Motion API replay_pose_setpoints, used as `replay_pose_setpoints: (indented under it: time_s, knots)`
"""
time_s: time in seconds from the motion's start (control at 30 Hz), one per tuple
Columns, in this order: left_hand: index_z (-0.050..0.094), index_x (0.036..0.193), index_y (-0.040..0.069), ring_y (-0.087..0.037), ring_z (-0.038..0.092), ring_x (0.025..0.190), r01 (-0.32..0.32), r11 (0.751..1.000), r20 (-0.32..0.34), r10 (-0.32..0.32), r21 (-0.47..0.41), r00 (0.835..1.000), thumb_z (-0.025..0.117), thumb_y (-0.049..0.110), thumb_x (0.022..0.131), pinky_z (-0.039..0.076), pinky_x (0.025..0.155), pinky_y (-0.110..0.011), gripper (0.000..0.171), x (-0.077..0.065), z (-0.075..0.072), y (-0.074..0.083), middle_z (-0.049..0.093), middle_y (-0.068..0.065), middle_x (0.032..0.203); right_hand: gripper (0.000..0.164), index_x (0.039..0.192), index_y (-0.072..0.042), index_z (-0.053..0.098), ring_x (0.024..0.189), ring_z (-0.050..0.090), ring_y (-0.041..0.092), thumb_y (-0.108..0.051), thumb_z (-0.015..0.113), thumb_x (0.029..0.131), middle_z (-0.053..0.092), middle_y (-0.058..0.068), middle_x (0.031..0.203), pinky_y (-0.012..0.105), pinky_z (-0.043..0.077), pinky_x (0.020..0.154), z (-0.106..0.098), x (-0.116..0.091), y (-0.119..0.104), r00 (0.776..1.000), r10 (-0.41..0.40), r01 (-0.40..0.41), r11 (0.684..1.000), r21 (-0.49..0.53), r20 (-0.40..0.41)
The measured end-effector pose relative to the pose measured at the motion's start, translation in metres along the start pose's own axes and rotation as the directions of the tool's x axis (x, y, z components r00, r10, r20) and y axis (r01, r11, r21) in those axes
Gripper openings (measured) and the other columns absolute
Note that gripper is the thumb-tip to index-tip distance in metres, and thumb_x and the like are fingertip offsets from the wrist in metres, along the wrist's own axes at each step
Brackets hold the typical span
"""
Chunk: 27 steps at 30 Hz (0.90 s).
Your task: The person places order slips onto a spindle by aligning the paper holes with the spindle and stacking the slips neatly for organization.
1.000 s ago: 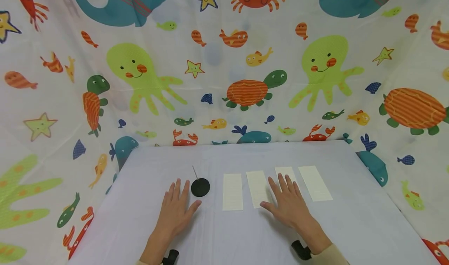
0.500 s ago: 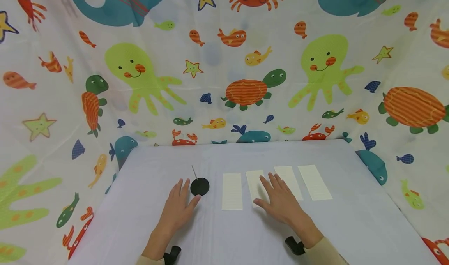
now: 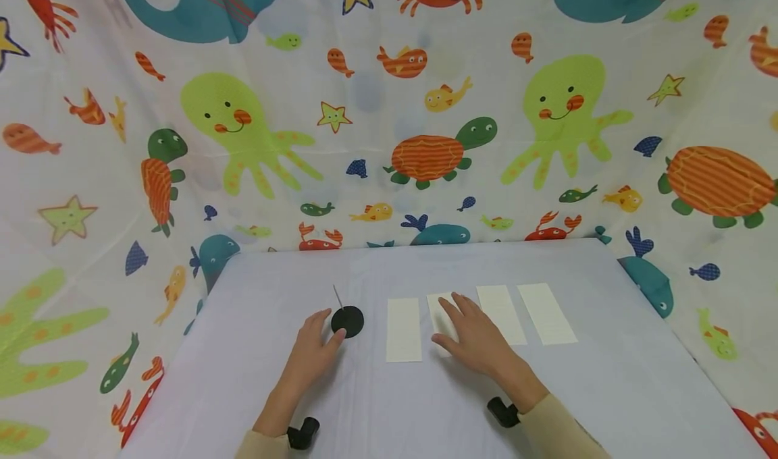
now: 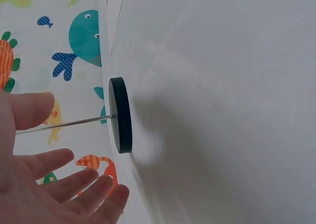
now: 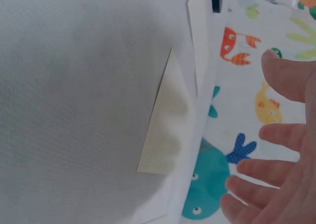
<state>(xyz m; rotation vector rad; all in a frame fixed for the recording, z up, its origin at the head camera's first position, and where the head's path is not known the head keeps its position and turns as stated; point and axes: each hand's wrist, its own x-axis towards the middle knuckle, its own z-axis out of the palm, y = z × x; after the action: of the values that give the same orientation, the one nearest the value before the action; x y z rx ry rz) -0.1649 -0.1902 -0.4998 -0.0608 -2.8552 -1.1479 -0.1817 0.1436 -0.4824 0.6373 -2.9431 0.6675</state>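
Observation:
A paper spike, with a round black base [image 3: 348,325] and a thin upright metal rod [image 3: 338,297], stands on the left half of the table. My left hand [image 3: 308,359] is beside it, thumb tip overlapping the base in the head view. In the left wrist view the rod [image 4: 74,123] runs between thumb and loosely spread fingers, none of them curled round it. Over the second pale paper slip [image 3: 437,310] hovers my right hand [image 3: 477,341], fingers relaxed and holding nothing. The right wrist view has a slip [image 5: 165,125] lying flat, shaded by that hand [image 5: 286,179].
Further pale slips lie in the row: one to the left [image 3: 404,331], two to the right, including the outermost slip [image 3: 547,314]. A white cloth covers the table [image 3: 377,412]. Behind and around it hangs a curtain [image 3: 365,142] printed with sea animals.
My right hand has moved left, from over the third slip to the second. My left hand has shifted slightly right, its thumb now overlapping the black base. The slips and spike stay put.

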Motion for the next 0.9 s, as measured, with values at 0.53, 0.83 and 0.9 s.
replay_pose_setpoints:
  time_s: [0.53, 0.83, 0.9]
  knots:
    - [0.049, 0.143, -0.005, -0.046, 0.050, 0.128, 0.016, 0.996, -0.011, -0.017, -0.085, 1.000, 0.069, 0.022, 0.096, 0.042, 0.104, -0.059, 0.057, 0.018, 0.003, -0.004, 0.049, -0.029, 0.144, 0.061, 0.145, -0.005, 0.051, 0.137, 0.044, 0.039, -0.036, 0.069, 0.096, 0.047, 0.021, 0.149, 0.055, 0.041, 0.108, 0.010, 0.026, -0.015, 0.999, 0.043, -0.041, 0.991, 0.127, -0.013]
    - [0.050, 0.142, -0.006, -0.046, 0.052, 0.127, 0.039, 0.994, 0.010, -0.038, -0.101, 0.999, 0.071, 0.021, 0.095, 0.041, 0.105, -0.059, 0.059, 0.026, 0.007, -0.005, 0.050, -0.029, 0.141, 0.057, 0.143, -0.005, 0.053, 0.134, 0.048, 0.037, -0.033, 0.070, 0.096, 0.050, 0.018, 0.145, 0.054, 0.043, 0.107, 0.016, 0.034, -0.017, 0.999, 0.050, -0.047, 0.983, 0.179, -0.011]
    - [0.051, 0.141, -0.006, -0.045, 0.053, 0.126, 0.041, 0.994, 0.007, -0.040, -0.105, 0.999, 0.072, 0.021, 0.093, 0.043, 0.103, -0.059, 0.058, 0.028, 0.009, -0.005, 0.052, -0.029, 0.140, 0.057, 0.143, -0.005, 0.053, 0.135, 0.048, 0.036, -0.032, 0.070, 0.096, 0.050, 0.018, 0.145, 0.053, 0.042, 0.108, 0.017, 0.036, -0.016, 0.999, 0.050, -0.049, 0.979, 0.198, -0.001]
